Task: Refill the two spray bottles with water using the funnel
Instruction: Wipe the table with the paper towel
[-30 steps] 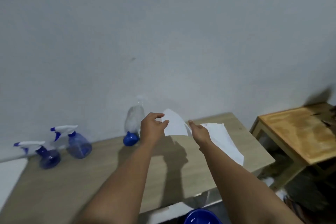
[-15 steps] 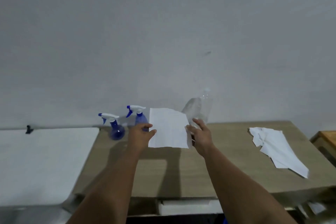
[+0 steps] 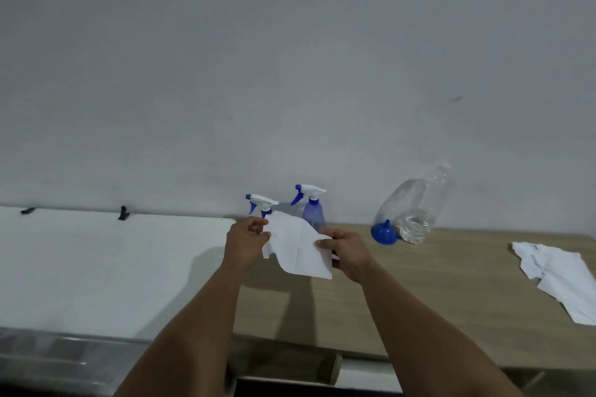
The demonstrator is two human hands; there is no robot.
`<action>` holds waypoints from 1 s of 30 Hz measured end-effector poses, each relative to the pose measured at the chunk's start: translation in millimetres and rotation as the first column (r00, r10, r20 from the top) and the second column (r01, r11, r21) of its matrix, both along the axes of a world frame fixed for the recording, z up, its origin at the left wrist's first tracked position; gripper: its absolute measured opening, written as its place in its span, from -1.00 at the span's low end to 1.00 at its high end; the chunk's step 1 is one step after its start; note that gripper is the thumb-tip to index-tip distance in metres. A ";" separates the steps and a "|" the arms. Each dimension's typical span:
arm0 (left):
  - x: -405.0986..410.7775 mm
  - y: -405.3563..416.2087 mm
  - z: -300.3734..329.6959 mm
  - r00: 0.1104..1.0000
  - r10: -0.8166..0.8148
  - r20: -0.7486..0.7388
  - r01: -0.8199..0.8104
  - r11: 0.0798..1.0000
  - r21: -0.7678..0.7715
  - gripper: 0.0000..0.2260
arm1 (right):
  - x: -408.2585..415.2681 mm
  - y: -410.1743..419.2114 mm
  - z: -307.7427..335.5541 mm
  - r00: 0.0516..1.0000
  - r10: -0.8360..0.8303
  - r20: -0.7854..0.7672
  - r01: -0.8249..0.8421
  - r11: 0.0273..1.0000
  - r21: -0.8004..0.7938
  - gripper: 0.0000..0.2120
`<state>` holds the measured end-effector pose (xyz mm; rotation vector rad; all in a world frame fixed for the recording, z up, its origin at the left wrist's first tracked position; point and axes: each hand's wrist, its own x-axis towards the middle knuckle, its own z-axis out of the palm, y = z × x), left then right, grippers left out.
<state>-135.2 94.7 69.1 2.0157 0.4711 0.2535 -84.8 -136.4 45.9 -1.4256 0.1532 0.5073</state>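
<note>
Head view, looking forward and down over a wooden bench (image 3: 419,284) against a plain grey wall (image 3: 290,58). Both forearms extended over the bench, a white paper sheet (image 3: 298,248) held up between the two hands. Left hand (image 3: 246,243) at the sheet's left edge, grip pinching the paper between thumb and curled fingers. Right hand (image 3: 346,251) at the sheet's right edge, grip likewise pinching the paper, thumb on top. Sheet creased and sagging in the middle, lower corner hanging free above the bench.

Behind the sheet, at the back of the bench near the wall: two spray bottles, upright, side by side. Left spray bottle (image 3: 262,205) mostly hidden by the paper and the left hand, only the white-and-blue trigger head visible. Right spray bottle (image 3: 312,209) with a translucent blue body, lower part hidden by the paper. Further right, a blue funnel (image 3: 383,232) resting wide end down on the bench, just beside a clear water bottle (image 3: 416,206) with some water at its base. Well apart, at the far right edge: a second crumpled paper sheet (image 3: 561,277) lying flat. Left of the bench, a white surface (image 3: 96,267).
</note>
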 end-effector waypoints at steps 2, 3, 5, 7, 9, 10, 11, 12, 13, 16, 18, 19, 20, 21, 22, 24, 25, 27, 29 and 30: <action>-4.0 12.8 -0.1 1.000 -0.025 -0.016 0.024 1.000 -0.013 -0.70 | 0.1 8.8 5.6 0.999 0.027 0.035 -0.025 0.999 -0.047 -0.72; -5.2 17.7 -0.1 0.999 -0.039 -0.023 0.039 0.999 -0.018 -0.68 | 0.7 12.1 8.5 0.998 0.034 0.051 -0.030 0.997 -0.068 -0.71; -5.7 24.5 0.0 0.998 -0.062 -0.029 0.061 0.998 -0.007 -0.66 | 1.7 15.9 13.4 0.996 0.049 0.073 -0.041 0.993 -0.110 -0.75; -5.2 28.1 -0.4 0.997 -0.076 -0.025 0.076 0.997 0.013 -0.69 | 2.7 17.4 16.7 0.993 0.071 0.095 -0.055 0.985 -0.163 -0.78; -4.6 30.1 -1.4 0.997 -0.073 -0.038 0.074 0.997 0.025 -0.75 | 3.6 17.0 19.2 0.989 0.091 0.117 -0.064 0.974 -0.216 -0.82; -4.3 30.8 -2.0 0.996 -0.070 -0.049 0.071 0.997 0.027 -0.79 | 3.7 16.5 20.3 0.988 0.095 0.125 -0.063 0.969 -0.238 -0.85; -3.8 31.6 -2.8 0.996 -0.068 -0.054 0.069 0.997 0.022 -0.85 | 3.6 15.7 20.9 0.986 0.097 0.133 -0.060 0.964 -0.259 -0.90; -2.4 32.4 -4.1 0.996 -0.067 -0.062 0.069 0.997 0.025 -0.92 | 3.7 14.9 20.9 0.985 0.099 0.144 -0.056 0.958 -0.281 -0.93; -1.1 32.7 -5.0 0.995 -0.071 -0.064 0.073 0.997 0.034 -0.98 | 4.1 14.4 21.0 0.982 0.105 0.157 -0.053 0.951 -0.305 -0.94; 1.9 34.6 -7.6 0.995 -0.072 -0.071 0.079 0.992 0.095 -0.93 | 5.0 14.3 21.2 0.974 0.148 0.174 -0.067 0.914 -0.399 -0.88; 3.4 39.6 -11.7 0.991 -0.100 -0.093 0.109 0.990 0.090 -0.94 | 7.0 16.4 21.2 0.971 0.168 0.169 -0.081 0.901 -0.426 -0.87; 4.8 43.5 -15.1 0.987 -0.119 -0.106 0.127 0.989 0.081 -0.96 | 8.5 18.3 21.1 0.973 0.168 0.161 -0.086 0.903 -0.421 -0.88; 5.9 47.5 -18.0 0.984 -0.130 -0.118 0.140 0.987 0.076 -0.98 | 9.8 21.1 21.1 0.974 0.169 0.150 -0.093 0.905 -0.415 -0.91; 7.5 52.1 -21.1 0.983 -0.137 -0.123 0.147 0.986 0.077 -0.99 | 11.4 24.8 21.0 0.975 0.173 0.142 -0.100 0.904 -0.415 -0.92; 8.8 56.2 -24.1 0.983 -0.133 -0.129 0.144 0.986 0.080 -0.96 | 13.3 29.5 20.4 0.975 0.175 0.135 -0.104 0.902 -0.418 -0.92; 12.2 64.2 -31.8 0.984 -0.102 -0.143 0.115 0.989 0.088 -0.92 | 17.3 40.4 15.5 0.980 0.165 0.115 -0.104 0.907 -0.408 -0.93; 13.8 68.0 -37.0 0.985 -0.084 -0.151 0.097 0.992 0.082 -0.90 | 19.7 46.4 11.1 0.983 0.156 0.098 -0.106 0.912 -0.396 -0.93; 19.1 75.4 -49.8 0.986 -0.051 -0.157 0.063 0.996 0.069 -0.85 | 27.8 58.0 -1.4 0.989 0.133 0.063 -0.100 0.919 -0.381 -0.90; 24.2 82.4 -65.3 0.986 -0.018 -0.166 0.030 0.997 0.070 -0.80 | 36.5 69.6 -19.5 0.994 0.107 0.021 -0.091 0.917 -0.388 -0.82; 27.1 85.8 -73.9 0.985 -0.003 -0.172 0.014 0.998 0.065 -0.78 | 41.1 75.8 -29.6 0.995 0.098 0.000 -0.090 0.912 -0.399 -0.78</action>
